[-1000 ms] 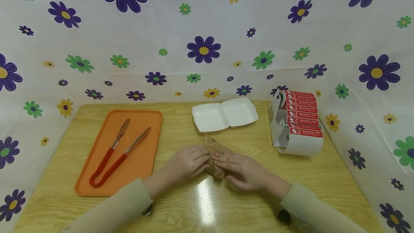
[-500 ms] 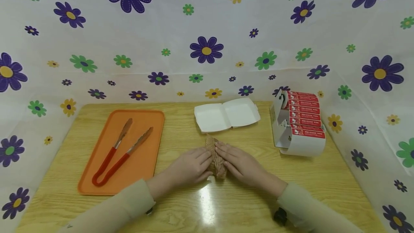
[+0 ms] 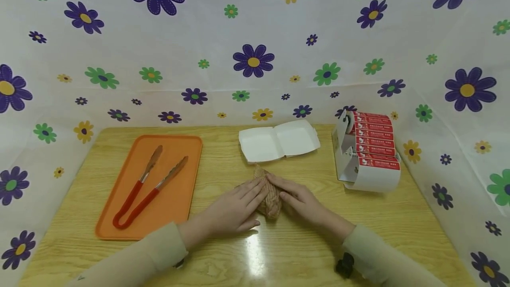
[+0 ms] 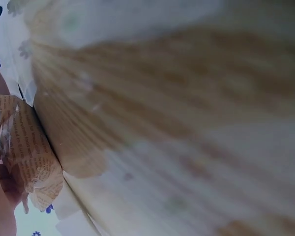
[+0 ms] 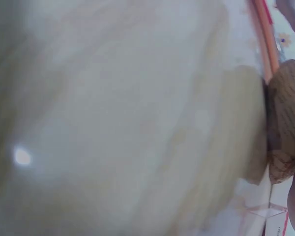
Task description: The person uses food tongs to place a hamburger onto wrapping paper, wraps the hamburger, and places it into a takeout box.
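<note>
A brown paper-wrapped packet [image 3: 272, 205] with a newsprint pattern lies at the middle of the table, its upper end twisted to a point. My left hand [image 3: 237, 207] lies across its left side, fingers outstretched over the paper and thumb apart below. Against the packet's right side rests my right hand [image 3: 303, 200], with fairly straight fingers near the top and the thumb beside them. At the left edge of the left wrist view, the packet [image 4: 32, 147] shows creased, printed paper. The right wrist view catches the packet [image 5: 287, 113] at its right edge. Whatever is inside stays hidden.
Just behind the packet lies an opened white takeaway box [image 3: 259, 143]. On the left, red-handled tongs [image 3: 133, 205] rest on an orange tray [image 3: 167, 216]. A dispenser with a roll of red-and-white labels [image 3: 374, 149] stands at right. A flowered cloth [image 3: 215, 43] surrounds the wooden table [image 3: 223, 256].
The left hand has slid rightward over the packet, its fingers now flatter across it. My right hand has shifted toward the packet's upper right side, leaving its lower end more exposed.
</note>
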{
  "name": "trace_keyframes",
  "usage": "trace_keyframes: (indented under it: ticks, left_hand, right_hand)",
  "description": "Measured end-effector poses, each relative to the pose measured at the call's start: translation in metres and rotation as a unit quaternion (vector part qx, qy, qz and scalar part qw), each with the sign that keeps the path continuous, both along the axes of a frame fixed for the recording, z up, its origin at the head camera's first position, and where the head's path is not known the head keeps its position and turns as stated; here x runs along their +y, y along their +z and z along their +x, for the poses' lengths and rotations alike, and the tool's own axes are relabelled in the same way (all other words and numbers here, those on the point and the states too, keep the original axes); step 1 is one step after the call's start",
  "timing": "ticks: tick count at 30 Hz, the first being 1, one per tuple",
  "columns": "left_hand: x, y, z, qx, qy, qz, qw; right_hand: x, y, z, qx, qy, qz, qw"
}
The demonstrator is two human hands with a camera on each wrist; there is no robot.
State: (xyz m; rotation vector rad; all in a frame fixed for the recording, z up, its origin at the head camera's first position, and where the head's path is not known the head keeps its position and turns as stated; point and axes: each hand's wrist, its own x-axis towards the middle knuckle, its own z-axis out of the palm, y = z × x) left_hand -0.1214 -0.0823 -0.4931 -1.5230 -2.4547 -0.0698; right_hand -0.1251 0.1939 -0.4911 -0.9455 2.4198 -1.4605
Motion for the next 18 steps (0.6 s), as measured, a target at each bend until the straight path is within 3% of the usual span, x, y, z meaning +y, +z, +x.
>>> trace_keyframes:
  ticks: [4,9,14,18]
  left_hand:
    - [0.002,0.0,0.002,-0.014,-0.001,-0.002,0.9999]
    - [0.005,0.001,0.002,-0.017,-0.004,-0.004,0.9998]
    - [0.006,0.002,0.001,-0.038,-0.009,0.006,0.9992]
    - [0.005,-0.001,0.0,-0.049,-0.012,0.006,0.9987]
  right_hand:
    - [0.004,0.007,0.0,-0.016,-0.026,-0.022,0.9993]
    - [0.022,0.021,0.0,0.073,-0.103,0.007,0.9919]
    - [0.059,0.04,-0.003,0.189,-0.199,0.033,0.961]
    - [0.097,0.056,-0.006,0.239,-0.264,0.05,0.9332]
